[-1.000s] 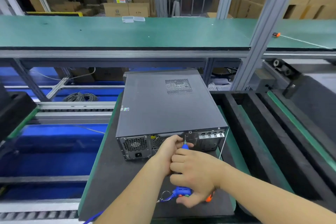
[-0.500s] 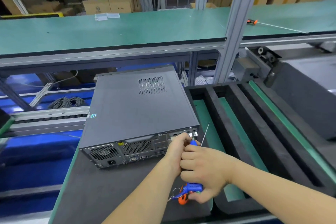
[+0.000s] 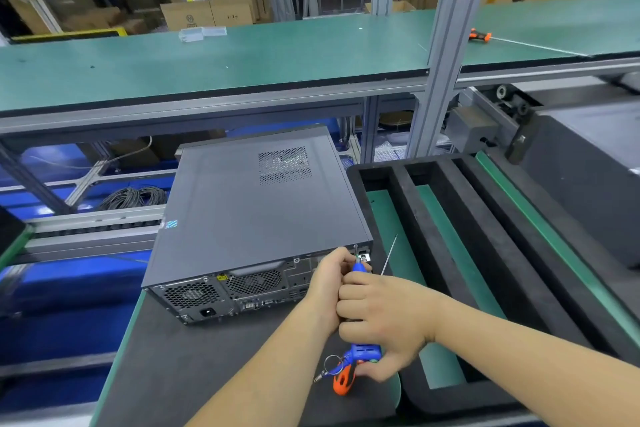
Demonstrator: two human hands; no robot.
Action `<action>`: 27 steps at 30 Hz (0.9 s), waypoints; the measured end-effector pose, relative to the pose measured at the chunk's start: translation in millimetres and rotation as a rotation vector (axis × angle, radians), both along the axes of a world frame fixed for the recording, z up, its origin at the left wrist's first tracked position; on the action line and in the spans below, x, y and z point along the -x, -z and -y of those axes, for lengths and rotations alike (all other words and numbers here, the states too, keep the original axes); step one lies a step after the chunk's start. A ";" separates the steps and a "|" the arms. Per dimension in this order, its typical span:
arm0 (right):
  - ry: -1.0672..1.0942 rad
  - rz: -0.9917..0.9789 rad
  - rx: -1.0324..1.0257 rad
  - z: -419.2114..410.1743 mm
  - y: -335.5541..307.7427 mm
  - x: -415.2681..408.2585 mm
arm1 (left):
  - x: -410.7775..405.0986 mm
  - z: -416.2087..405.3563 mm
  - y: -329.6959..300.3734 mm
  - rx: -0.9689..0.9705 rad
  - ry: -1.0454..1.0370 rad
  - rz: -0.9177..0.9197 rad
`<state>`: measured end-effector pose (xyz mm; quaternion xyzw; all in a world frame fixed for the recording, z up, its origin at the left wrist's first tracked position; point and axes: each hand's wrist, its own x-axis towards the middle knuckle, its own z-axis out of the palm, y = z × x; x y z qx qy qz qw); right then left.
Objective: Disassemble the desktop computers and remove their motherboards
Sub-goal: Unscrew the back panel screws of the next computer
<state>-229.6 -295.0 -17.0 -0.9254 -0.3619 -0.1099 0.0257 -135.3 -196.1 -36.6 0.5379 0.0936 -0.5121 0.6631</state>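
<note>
- The desktop computer (image 3: 256, 215) lies flat on a dark mat (image 3: 194, 364) on the counter, its rear panel facing the person and close to the mat's near-left part; bare mat shows in front of it.
- The mat's left border (image 3: 119, 350) is a green strip, with a drop to blue bins (image 3: 59, 302) beyond.
- Just right of the case sits a black foam tray (image 3: 450, 246) with long slots; the nearest slots show green bottom, and a thin metal rod (image 3: 389, 254) leans in the first slot.
- Behind the case runs a raised green shelf (image 3: 207, 59), carrying a small clear packet (image 3: 202, 34) and, far right, an orange-handled tool (image 3: 479, 35). An aluminium post (image 3: 440, 55) stands behind the tray.
- The right hand (image 3: 384, 319) is the clenched grip, wrapped around a blue electric screwdriver (image 3: 362, 352); its bit meets the top right corner of the rear panel.
- The left hand (image 3: 329, 284) curls its fingers around the screwdriver's front end, beside that corner.
- An orange piece (image 3: 343, 381) and a key ring (image 3: 332, 362) hang at the tool's base, over the mat.
</note>
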 end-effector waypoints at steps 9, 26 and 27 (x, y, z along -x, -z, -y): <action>-0.016 0.003 -0.017 0.8 3.3 2.9 | 4.6 -1.6 3.0 0.017 -0.021 -0.015; -0.085 -0.037 -0.118 14.7 0.7 1.3 | 9.2 11.2 -2.7 0.072 -0.138 -0.084; -0.093 -0.037 -0.134 13.0 1.9 1.7 | 8.6 10.6 -3.3 0.095 -0.148 -0.101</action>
